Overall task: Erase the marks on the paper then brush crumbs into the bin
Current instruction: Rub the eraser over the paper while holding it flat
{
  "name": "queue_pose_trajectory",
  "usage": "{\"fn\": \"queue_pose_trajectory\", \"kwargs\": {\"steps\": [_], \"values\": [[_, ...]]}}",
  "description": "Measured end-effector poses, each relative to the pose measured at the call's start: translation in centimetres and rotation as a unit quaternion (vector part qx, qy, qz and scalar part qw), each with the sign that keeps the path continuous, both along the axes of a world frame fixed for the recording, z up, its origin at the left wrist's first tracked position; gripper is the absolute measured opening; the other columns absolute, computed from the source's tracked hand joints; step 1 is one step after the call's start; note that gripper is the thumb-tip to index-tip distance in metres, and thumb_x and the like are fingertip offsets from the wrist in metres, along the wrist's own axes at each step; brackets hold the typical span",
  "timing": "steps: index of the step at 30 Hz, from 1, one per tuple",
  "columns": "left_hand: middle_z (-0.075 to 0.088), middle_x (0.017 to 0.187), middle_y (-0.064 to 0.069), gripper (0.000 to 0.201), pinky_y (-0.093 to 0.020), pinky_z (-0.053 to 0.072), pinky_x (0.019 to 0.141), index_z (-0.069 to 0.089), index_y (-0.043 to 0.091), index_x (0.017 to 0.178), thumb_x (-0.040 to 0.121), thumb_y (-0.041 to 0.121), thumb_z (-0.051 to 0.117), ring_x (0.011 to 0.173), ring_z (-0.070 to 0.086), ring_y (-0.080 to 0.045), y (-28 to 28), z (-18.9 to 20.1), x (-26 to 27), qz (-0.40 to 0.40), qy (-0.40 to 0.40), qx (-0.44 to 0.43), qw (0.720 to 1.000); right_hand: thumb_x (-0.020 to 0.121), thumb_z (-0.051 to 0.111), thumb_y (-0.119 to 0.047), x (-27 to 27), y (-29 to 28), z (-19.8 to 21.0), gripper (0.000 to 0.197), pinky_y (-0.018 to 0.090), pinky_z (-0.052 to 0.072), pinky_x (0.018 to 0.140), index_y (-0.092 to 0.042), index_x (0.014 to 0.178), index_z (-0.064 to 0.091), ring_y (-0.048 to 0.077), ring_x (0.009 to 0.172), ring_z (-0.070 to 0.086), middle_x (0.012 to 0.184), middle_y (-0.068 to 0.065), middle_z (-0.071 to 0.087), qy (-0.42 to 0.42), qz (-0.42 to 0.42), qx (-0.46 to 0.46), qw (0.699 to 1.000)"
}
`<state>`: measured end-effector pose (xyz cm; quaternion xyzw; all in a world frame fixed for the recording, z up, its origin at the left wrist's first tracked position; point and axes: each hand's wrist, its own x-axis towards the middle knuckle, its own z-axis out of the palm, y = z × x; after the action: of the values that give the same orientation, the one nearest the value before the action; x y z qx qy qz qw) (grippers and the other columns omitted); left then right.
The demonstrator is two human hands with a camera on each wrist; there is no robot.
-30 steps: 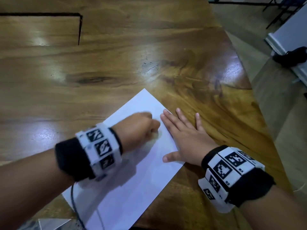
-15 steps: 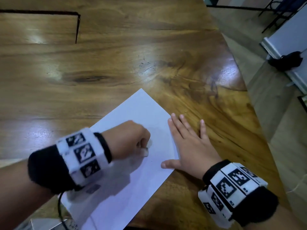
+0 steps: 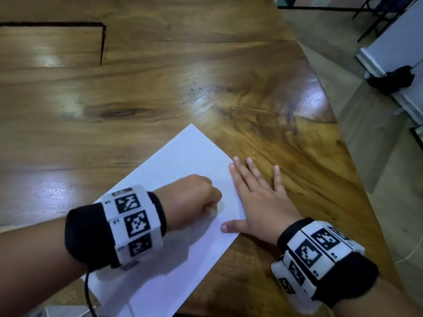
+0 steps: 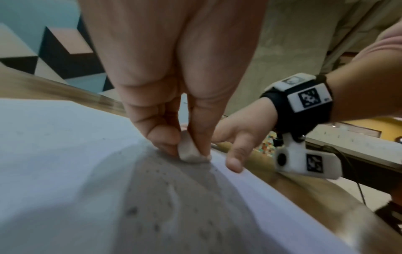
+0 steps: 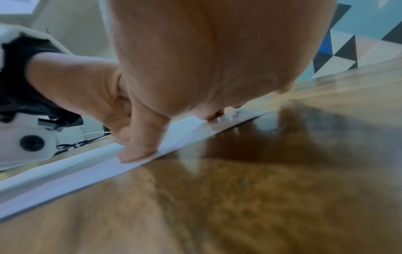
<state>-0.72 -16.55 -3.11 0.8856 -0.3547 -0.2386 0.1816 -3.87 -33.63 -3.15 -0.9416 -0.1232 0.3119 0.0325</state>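
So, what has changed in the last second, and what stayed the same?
The left hand, pinching the eraser, rubbed back toward the person and then forward again across the paper. Nothing was picked up or released. The right hand stayed flat, holding the paper's right edge on the table.

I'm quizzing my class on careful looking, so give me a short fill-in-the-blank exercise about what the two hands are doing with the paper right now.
1. The left hand pinches a small white ____ against the paper.
2. The right hand lies ____ on the paper's edge, fingers straight.
3. The paper lies on a ____ table.
4. Dark ____ dot the paper below the left hand.

Missing words: eraser; flat; wooden; crumbs
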Motion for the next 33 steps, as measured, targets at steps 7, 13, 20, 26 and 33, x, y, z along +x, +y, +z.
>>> {"fn": "queue_pose_trajectory", "kwargs": {"steps": [7, 13, 20, 26, 33], "values": [[0.048, 0.075, -0.001, 0.007, -0.031, 0.038, 0.068, 0.055, 0.010, 0.082, 0.081, 0.017, 0.057, 0.080, 0.052, -0.027, -2.3, 0.6, 5.5, 0.132, -0.048, 0.005, 0.990, 0.073, 0.047, -0.077, 0.0, 0.1, 0.1, 0.118, 0.055, -0.023, 0.109, -0.022, 0.143, -0.030, 0.009, 0.131, -0.041, 0.140, -0.013, -0.045, -0.004, 0.005, -0.006, 1.000], [0.050, 0.080, -0.012, 0.014, -0.041, 0.043, 0.082, 0.054, 0.002, 0.082, 0.087, 0.012, 0.045, 0.084, 0.051, -0.034, 0.2, -0.5, -0.5, 0.010, 0.047, 0.013, 0.999, 0.073, 0.049, -0.076, 0.1, 0.0, 0.0, 0.118, 0.054, -0.023, 0.109, -0.022, 0.143, -0.029, 0.008, 0.133, -0.039, 0.141, -0.014, -0.044, 0.001, -0.001, 0.004, 1.000], [0.049, 0.083, -0.005, 0.010, -0.030, 0.037, 0.072, 0.056, 0.009, 0.086, 0.084, 0.019, 0.054, 0.079, 0.047, -0.022, -2.3, 0.6, 4.9, 0.100, -0.043, 0.011, 0.994, 0.073, 0.046, -0.077, 0.1, 0.1, 0.0, 0.118, 0.054, -0.023, 0.109, -0.021, 0.143, -0.030, 0.009, 0.131, -0.041, 0.140, -0.012, -0.045, 0.001, 0.006, -0.010, 1.000], [0.043, 0.077, -0.008, 0.009, -0.038, 0.041, 0.067, 0.051, 0.010, 0.075, 0.082, 0.009, 0.046, 0.072, 0.049, -0.029, -0.7, 0.4, -0.2, -0.010, -0.003, 0.007, 1.000, 0.074, 0.044, -0.077, 0.2, 0.1, 0.1, 0.116, 0.055, -0.022, 0.109, -0.020, 0.142, -0.031, 0.010, 0.133, -0.039, 0.143, -0.011, -0.044, 0.009, 0.009, -0.013, 1.000], [0.043, 0.075, 0.001, 0.014, -0.028, 0.034, 0.065, 0.049, 0.016, 0.070, 0.083, 0.019, 0.054, 0.072, 0.046, -0.021, 0.6, -0.3, -1.0, -0.015, 0.030, -0.003, 0.999, 0.065, 0.056, -0.078, 0.2, -0.3, 0.1, 0.130, 0.054, -0.026, 0.107, -0.022, 0.140, -0.034, 0.012, 0.132, -0.042, 0.144, -0.012, -0.045, 0.022, 0.016, -0.009, 1.000]]}}
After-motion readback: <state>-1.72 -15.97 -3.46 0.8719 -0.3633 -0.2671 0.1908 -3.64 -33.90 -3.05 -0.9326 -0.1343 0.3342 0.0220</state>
